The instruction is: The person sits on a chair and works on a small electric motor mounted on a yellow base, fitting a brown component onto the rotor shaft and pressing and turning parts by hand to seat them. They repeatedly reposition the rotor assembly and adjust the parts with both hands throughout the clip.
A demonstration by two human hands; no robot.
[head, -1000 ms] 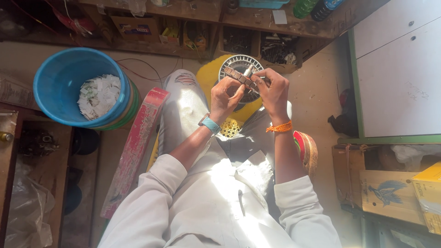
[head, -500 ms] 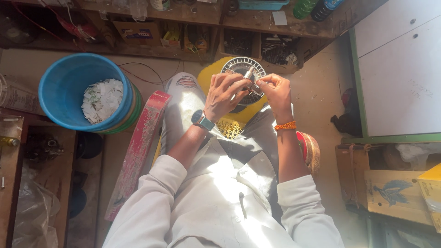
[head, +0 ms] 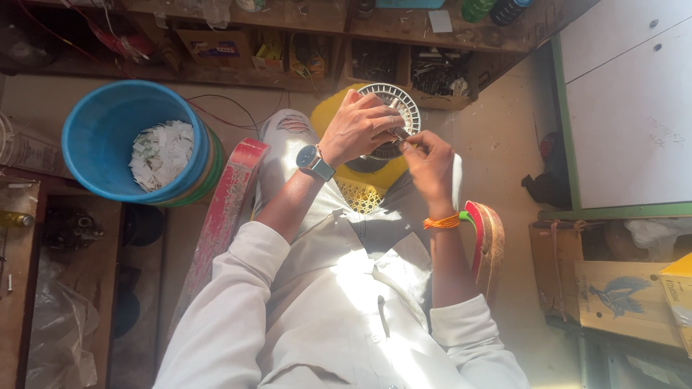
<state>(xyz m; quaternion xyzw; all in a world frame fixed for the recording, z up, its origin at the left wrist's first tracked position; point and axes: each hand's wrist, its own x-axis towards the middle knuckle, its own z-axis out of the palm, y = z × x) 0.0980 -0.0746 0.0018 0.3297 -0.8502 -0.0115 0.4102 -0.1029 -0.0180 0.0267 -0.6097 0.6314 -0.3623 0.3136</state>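
Two hands closed on one round slotted metal part above the lap, left hand clamped over its rim, right hand pinching a small tool at its near edge; work apparently midway, blue bucket at far left.

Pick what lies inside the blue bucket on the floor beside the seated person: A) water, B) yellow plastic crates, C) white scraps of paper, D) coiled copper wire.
C: the blue bucket holds a heap of small white paper scraps, with no wire, water or crates inside it.
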